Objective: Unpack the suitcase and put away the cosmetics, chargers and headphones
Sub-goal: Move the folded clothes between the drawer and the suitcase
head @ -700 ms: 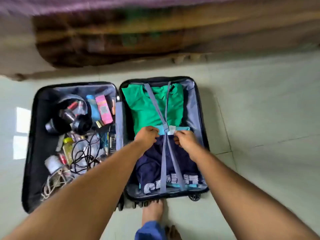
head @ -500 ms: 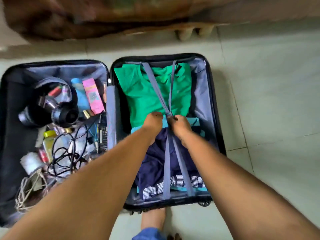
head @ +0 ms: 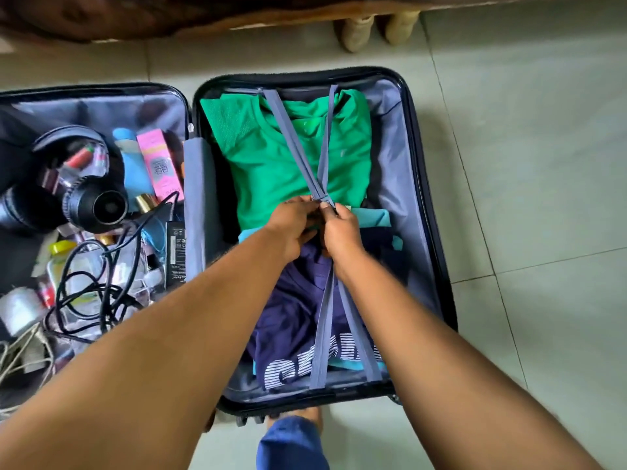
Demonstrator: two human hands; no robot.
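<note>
An open suitcase (head: 425,184) lies flat on the floor. Its right half holds a green shirt (head: 271,154) and a navy shirt (head: 288,320) under crossed grey straps (head: 320,330). My left hand (head: 293,228) and my right hand (head: 341,228) meet at the strap buckle (head: 324,200) and pinch it from both sides. The left half holds black headphones (head: 88,201), a pink cosmetics box (head: 159,164), a blue tube (head: 130,161), black charger cables (head: 95,293), a white charger (head: 18,310) and small bottles.
A wooden bed frame (head: 237,15) with legs (head: 356,32) runs along the top. Pale floor tiles (head: 543,164) lie to the right of the case. My foot and a blue trouser leg (head: 291,442) are at the case's near edge.
The view has dropped and moved closer to the case. My hands have drawn together on the strap buckle, which now sits slightly higher over the green shirt.
</note>
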